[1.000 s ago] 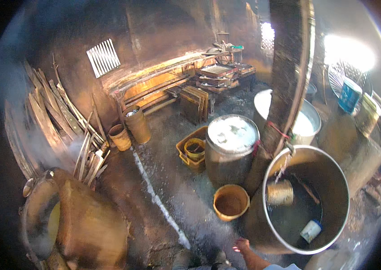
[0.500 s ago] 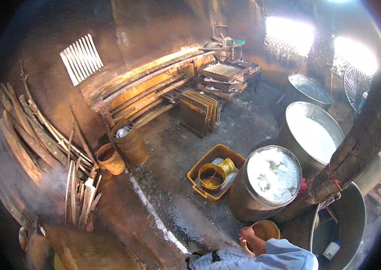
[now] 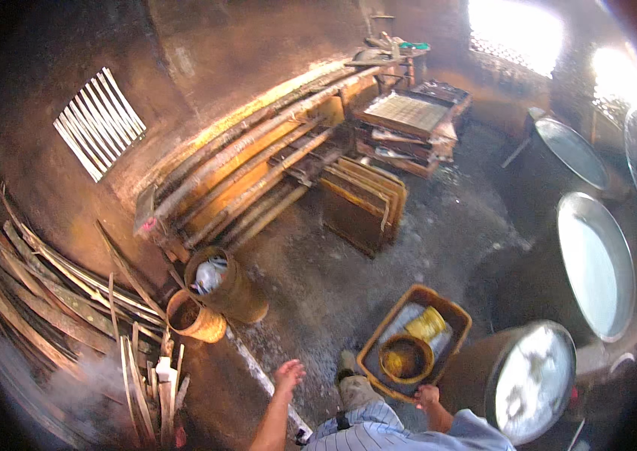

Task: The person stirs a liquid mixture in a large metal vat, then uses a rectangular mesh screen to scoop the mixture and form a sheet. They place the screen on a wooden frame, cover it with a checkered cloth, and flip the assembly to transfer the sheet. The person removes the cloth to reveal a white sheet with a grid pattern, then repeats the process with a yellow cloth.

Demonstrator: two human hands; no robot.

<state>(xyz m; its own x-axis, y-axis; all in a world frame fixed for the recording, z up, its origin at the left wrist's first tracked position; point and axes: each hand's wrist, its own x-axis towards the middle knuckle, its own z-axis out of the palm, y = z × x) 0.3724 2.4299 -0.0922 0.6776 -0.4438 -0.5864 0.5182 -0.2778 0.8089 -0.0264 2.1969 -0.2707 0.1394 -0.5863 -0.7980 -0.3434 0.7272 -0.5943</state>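
My left hand (image 3: 288, 374) is raised over the floor with its fingers apart and nothing in it. My right hand (image 3: 428, 395) hangs loosely open, fingers slightly bent, beside the near right corner of a yellow-brown rectangular tub (image 3: 369, 350). Whether it touches the tub's rim I cannot tell. Inside the tub stand a round yellow pot (image 3: 431, 359) with a dark inside and, behind it, a yellow container (image 3: 426, 324) lying on its side. A tall metal drum (image 3: 476, 370) with whitish, foamy contents is to the right of that hand.
Two more large vats, one with pale liquid (image 3: 596, 263), stand at the right. Flat boards (image 3: 360, 210) lean mid-floor before stacked trays (image 3: 401, 113). Two worn bins (image 3: 196, 319) stand left, near firewood (image 3: 55, 301) and smoke. Long poles (image 3: 258, 165) lie along the wall.
My right hand has left the rim of the brown bucket, which is out of view now, and is by the tub. My left hand has come into view. The view has shifted.
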